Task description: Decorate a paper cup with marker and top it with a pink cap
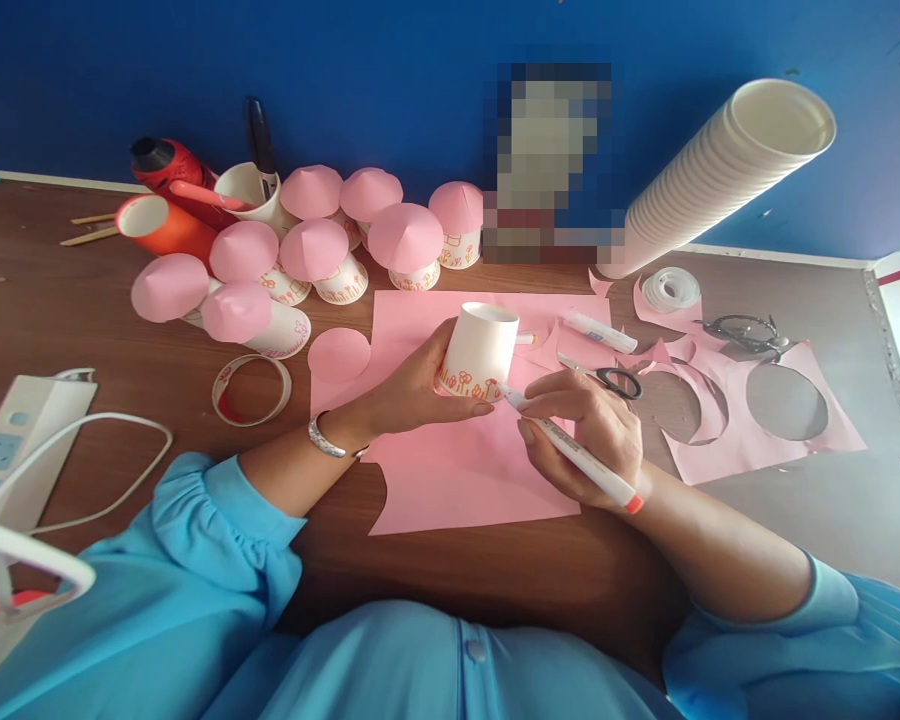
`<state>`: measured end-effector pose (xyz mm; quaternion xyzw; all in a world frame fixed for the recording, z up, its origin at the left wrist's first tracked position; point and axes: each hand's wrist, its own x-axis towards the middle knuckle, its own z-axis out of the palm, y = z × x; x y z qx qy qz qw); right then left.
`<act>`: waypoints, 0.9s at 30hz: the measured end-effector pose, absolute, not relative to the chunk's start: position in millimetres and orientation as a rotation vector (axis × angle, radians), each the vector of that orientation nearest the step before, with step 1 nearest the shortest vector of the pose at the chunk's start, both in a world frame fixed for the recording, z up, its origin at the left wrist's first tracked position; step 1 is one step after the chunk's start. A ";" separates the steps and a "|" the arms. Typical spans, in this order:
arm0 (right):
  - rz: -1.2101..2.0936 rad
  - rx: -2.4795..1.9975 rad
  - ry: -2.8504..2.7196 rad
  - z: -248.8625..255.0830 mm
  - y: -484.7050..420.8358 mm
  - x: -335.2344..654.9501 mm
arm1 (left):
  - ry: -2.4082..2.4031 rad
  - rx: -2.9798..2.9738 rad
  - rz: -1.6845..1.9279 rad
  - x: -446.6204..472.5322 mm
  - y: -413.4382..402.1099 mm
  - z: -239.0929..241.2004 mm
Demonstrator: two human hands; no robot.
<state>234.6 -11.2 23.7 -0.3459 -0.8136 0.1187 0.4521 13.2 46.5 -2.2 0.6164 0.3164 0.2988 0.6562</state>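
My left hand (412, 392) grips a white paper cup (481, 350) turned upside down over a pink paper sheet (465, 470). Orange flower drawings run along the cup's lower rim. My right hand (589, 435) holds a white marker with an orange end (577, 455), its tip touching the cup's rim. A silver bracelet sits on my left wrist.
Several pink-capped paper cup mushrooms (315, 250) stand at the back left by an orange cup (161, 228) and a pen cup (251, 190). A tall cup stack (720, 170) leans at the right. Scissors (607, 378), glue stick (598, 330), tape rolls (251, 388), cut pink paper (765, 420) and a power strip (15, 440) lie around.
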 end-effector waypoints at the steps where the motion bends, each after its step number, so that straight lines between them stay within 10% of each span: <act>1: 0.295 -0.852 -2.013 24.0 -11.4 235.1 | 0.725 1.407 0.678 13.2 46.7 -2.6; 27: 0.277 -0.867 -2.013 22.7 -11.0 234.6 | 0.723 1.386 0.672 13.6 46.8 -1.1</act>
